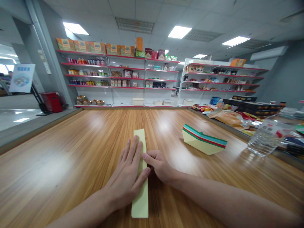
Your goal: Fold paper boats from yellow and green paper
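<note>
A long, narrow strip of pale yellow paper lies lengthwise on the wooden table in front of me. My left hand rests flat across the middle of the strip, fingers extended and its thumb reaching to the right edge. At that same edge my right hand is closed, thumb on the paper and fingers curled; its fingertips are partly hidden. To the right, apart from both hands, stands a folded paper boat, pale yellow with green, blue, white and red bands along its top.
A clear plastic bottle stands at the table's right side. Beyond the right edge lie snack bags and black boxes. Stocked shelves line the far side. A sign on a stand is at left.
</note>
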### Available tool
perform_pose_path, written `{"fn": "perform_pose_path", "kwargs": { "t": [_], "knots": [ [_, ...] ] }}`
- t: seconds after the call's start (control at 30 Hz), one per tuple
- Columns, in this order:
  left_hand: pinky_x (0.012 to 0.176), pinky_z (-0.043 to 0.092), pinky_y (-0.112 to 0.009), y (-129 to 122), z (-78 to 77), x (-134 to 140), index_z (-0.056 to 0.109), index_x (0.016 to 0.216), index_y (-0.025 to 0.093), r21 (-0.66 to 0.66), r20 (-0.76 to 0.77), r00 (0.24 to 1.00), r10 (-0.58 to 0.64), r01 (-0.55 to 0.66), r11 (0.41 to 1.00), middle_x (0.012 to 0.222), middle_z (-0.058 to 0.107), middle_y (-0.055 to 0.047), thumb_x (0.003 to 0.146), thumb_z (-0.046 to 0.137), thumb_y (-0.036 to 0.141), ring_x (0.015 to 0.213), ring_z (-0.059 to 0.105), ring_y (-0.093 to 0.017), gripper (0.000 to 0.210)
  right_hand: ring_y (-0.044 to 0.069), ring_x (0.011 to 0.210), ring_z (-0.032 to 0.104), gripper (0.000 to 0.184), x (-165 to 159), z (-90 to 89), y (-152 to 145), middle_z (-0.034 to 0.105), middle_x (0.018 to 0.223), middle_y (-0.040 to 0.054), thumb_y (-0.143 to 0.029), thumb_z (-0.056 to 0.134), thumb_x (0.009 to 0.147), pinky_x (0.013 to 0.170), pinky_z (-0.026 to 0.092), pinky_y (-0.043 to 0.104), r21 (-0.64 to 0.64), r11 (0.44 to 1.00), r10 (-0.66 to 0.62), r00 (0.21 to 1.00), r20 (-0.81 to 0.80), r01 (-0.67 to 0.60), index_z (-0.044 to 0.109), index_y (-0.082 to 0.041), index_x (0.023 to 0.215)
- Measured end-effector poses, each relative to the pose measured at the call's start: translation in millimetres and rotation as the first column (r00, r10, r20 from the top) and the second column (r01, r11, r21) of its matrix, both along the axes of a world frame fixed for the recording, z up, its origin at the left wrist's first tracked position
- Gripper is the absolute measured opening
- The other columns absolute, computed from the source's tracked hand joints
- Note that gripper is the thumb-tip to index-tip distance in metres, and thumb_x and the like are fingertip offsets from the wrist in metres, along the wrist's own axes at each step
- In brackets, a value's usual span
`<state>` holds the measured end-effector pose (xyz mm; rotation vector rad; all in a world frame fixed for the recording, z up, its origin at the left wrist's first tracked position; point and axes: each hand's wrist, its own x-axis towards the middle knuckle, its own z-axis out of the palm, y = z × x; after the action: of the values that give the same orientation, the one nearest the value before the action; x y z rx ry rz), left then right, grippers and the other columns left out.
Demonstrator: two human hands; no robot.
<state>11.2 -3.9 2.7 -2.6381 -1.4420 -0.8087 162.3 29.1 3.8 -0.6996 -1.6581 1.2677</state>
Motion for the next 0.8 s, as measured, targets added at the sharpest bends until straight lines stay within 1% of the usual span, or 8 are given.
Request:
{"fn": "perform_pose_path", "kwargs": {
  "t": [0.1, 0.27, 0.37, 0.47, 0.53, 0.6, 0.73, 0.8],
  "knots": [
    [0.110, 0.020, -0.048, 1.1, -1.5, -1.6, -0.004, 0.145, 0.015, -0.054, 0.016, 1.000, -0.027, 0.028, 0.998, 0.152, -0.011, -0.012, 0.091, 0.035, 0.042, 0.139, -0.003, -0.027, 0.072, 0.008, 0.050, 0.028, 0.042, -0.4, -1.8, 0.2, 0.032, 0.054, -0.0042, -0.047, 0.049, 0.084, 0.046, 0.022, 0.023, -0.018, 1.000, 0.024, 0.999, 0.037, -0.023, 0.039, -0.017, 0.056],
    [0.111, 0.019, -0.043, 1.0, -3.5, -2.9, 0.004, 0.145, 0.011, -0.094, 0.115, 0.991, -0.074, 0.085, 0.992, 0.151, -0.011, -0.015, 0.088, 0.042, 0.042, 0.139, 0.000, -0.026, 0.075, 0.009, 0.053, 0.032, 0.037, 0.0, -5.4, -1.3, 0.037, 0.058, -0.0027, -0.044, 0.048, 0.084, 0.048, 0.025, 0.023, -0.009, 0.999, 0.053, 0.993, 0.109, -0.053, 0.043, -0.016, 0.060],
    [0.111, 0.019, -0.046, -0.1, -1.5, -3.5, 0.005, 0.144, 0.010, -0.077, 0.162, 0.983, -0.086, 0.100, 0.992, 0.151, -0.009, -0.016, 0.085, 0.047, 0.036, 0.139, 0.000, -0.027, 0.077, 0.008, 0.052, 0.032, 0.037, -0.2, -5.7, -2.1, 0.037, 0.057, -0.0027, -0.043, 0.049, 0.082, 0.047, 0.025, 0.023, -0.031, 0.997, 0.068, 0.993, 0.097, -0.065, 0.043, -0.016, 0.058],
    [0.110, 0.019, -0.050, -0.8, 0.7, -4.2, 0.005, 0.144, 0.011, -0.039, 0.164, 0.979, -0.118, 0.126, 0.991, 0.152, -0.006, -0.016, 0.079, 0.052, 0.026, 0.138, 0.001, -0.031, 0.082, 0.007, 0.048, 0.029, 0.040, -1.2, -7.2, -0.7, 0.034, 0.053, -0.0036, -0.045, 0.050, 0.080, 0.044, 0.021, 0.023, -0.063, 0.998, 0.015, 0.994, 0.104, -0.008, 0.041, -0.017, 0.053],
    [0.109, 0.020, -0.052, -1.5, 1.8, -4.6, 0.007, 0.145, 0.013, -0.028, 0.145, 0.977, -0.158, 0.163, 0.986, 0.152, -0.002, -0.015, 0.074, 0.054, 0.021, 0.138, 0.004, -0.033, 0.085, 0.007, 0.045, 0.026, 0.043, -2.0, -9.0, 1.4, 0.030, 0.050, -0.0048, -0.048, 0.051, 0.078, 0.042, 0.018, 0.023, -0.101, 0.993, -0.053, 0.996, 0.078, 0.061, 0.038, -0.018, 0.050],
    [0.108, 0.021, -0.053, -2.6, 2.6, -5.0, 0.009, 0.145, 0.014, -0.031, 0.125, 0.973, -0.193, 0.198, 0.980, 0.152, 0.002, -0.015, 0.073, 0.054, 0.020, 0.138, 0.007, -0.033, 0.085, 0.006, 0.042, 0.027, 0.045, -2.7, -10.7, 3.5, 0.031, 0.047, -0.0055, -0.050, 0.053, 0.076, 0.039, 0.018, 0.022, -0.162, 0.984, -0.075, 0.997, 0.032, 0.079, 0.037, -0.018, 0.049],
    [0.108, 0.022, -0.050, -3.9, 2.8, -6.2, 0.010, 0.144, 0.012, -0.039, 0.109, 0.972, -0.209, 0.214, 0.976, 0.151, 0.004, -0.017, 0.075, 0.054, 0.024, 0.138, 0.010, -0.031, 0.083, 0.007, 0.036, 0.036, 0.047, -3.0, -10.9, 6.7, 0.041, 0.041, -0.0033, -0.055, 0.055, 0.073, 0.037, 0.023, 0.021, -0.244, 0.970, -0.017, 0.998, -0.052, 0.004, 0.045, -0.017, 0.048],
    [0.108, 0.021, -0.049, -2.6, 1.2, -6.5, 0.011, 0.144, 0.011, -0.046, 0.105, 0.975, -0.198, 0.203, 0.978, 0.151, 0.007, -0.018, 0.078, 0.053, 0.029, 0.138, 0.010, -0.031, 0.080, 0.007, 0.035, 0.038, 0.045, -2.5, -9.4, 7.9, 0.044, 0.039, -0.0025, -0.053, 0.056, 0.073, 0.036, 0.024, 0.021, -0.268, 0.963, -0.023, 0.995, -0.099, -0.004, 0.049, -0.015, 0.049]
  ]
}}
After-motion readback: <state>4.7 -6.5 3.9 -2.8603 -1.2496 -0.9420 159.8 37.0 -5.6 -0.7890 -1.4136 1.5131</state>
